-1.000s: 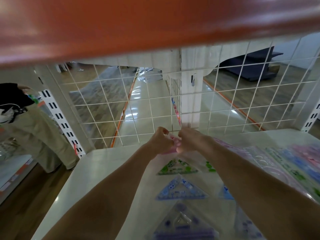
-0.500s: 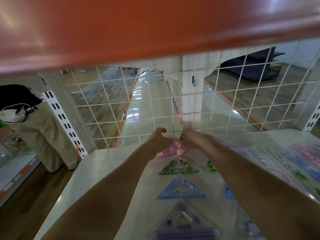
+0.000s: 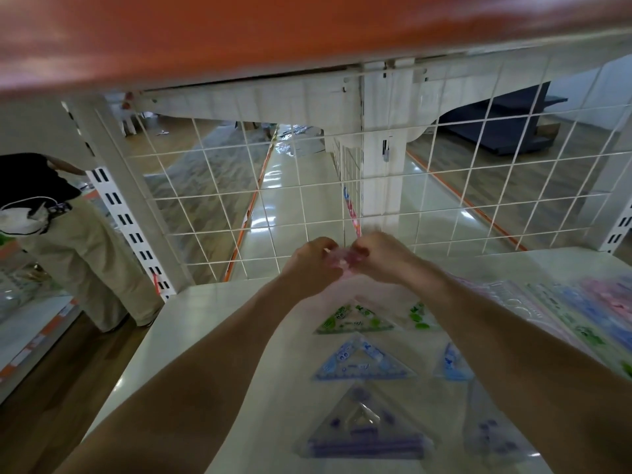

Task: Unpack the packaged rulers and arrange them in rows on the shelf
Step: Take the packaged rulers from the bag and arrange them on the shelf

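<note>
the left hand (image 3: 313, 265) and right hand (image 3: 379, 256) meet close to the back edge of the white shelf (image 3: 212, 336), just in front of the wire grid (image 3: 307, 200), each with fingers curled and pinching a small pink ruler pack (image 3: 342, 261) held between them above the surface. under the forearms a green triangle ruler (image 3: 352, 319), a blue one (image 3: 362, 362) and a purple one (image 3: 362, 436) lie in a line from back to front, with more packs (image 3: 598, 319) along the right side. bare shelf runs left to its edge, and the orange upper shelf (image 3: 239, 35) hangs low overhead.
</note>
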